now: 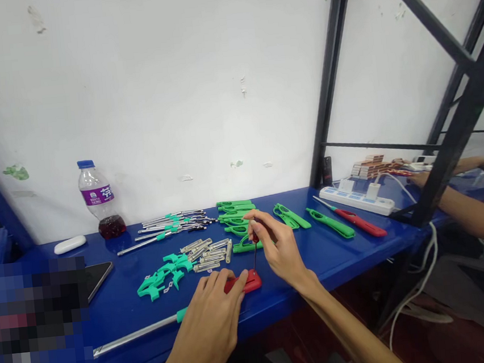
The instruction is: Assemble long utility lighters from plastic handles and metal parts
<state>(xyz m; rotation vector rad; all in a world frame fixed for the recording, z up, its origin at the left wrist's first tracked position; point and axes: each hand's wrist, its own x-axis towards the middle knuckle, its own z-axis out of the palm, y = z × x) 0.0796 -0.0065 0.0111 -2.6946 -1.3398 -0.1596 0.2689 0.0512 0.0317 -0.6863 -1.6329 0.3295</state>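
Near the table's front edge lies a long-necked lighter with a red handle and a silver tube. My left hand presses the handle down, fingers closed over it, hiding its middle. My right hand grips a thin screwdriver upright, its tip at the red handle's right end. Beyond my hands are green handle shells, small clear tanks, teal plastic parts and metal lighter tubes, several of each.
A finished-looking red lighter and a green shell lie right, near a white power strip. A drink bottle, white case and phone stand or lie left. Another person's arm shows beyond the black frame.
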